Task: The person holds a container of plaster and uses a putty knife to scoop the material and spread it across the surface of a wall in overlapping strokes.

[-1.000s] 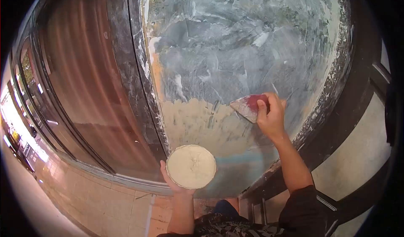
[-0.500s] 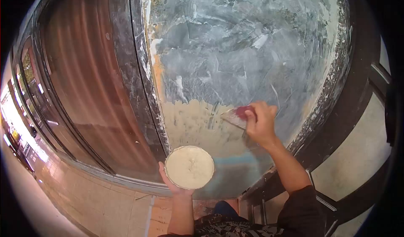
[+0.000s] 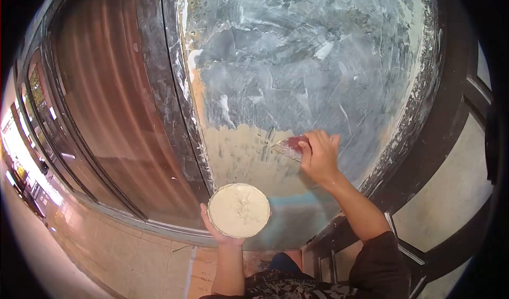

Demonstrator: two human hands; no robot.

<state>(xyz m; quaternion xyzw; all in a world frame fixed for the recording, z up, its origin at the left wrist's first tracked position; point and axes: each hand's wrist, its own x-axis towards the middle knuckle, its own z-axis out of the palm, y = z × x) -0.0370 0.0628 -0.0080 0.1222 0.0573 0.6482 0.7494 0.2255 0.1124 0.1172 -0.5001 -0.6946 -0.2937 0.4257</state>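
My right hand (image 3: 321, 158) grips a putty knife (image 3: 289, 146) with a reddish handle, its broad blade against the wall. Under the blade spreads a band of beige putty (image 3: 233, 153) with a ragged upper edge. Above that band the wall (image 3: 275, 81) is grey-blue with white smears; below it runs a light blue-green strip. Low in front of me, my left hand (image 3: 212, 227) supports a round container (image 3: 238, 210) from beneath and the side. Cream-coloured putty fills it, with a rough mark in the middle. Most of the left fingers are hidden under the container.
Left of the wall stands a dark frame (image 3: 177, 113) beside glass with a brown curtain (image 3: 106, 87) behind it. At the right are dark frames with pale panels (image 3: 445, 177). Tiled floor (image 3: 143, 256) lies at lower left, with an orange-brown board (image 3: 204, 272) near my feet.
My right hand and the putty knife have shifted slightly left along the wall. The left hand and the container stay nearly in place.
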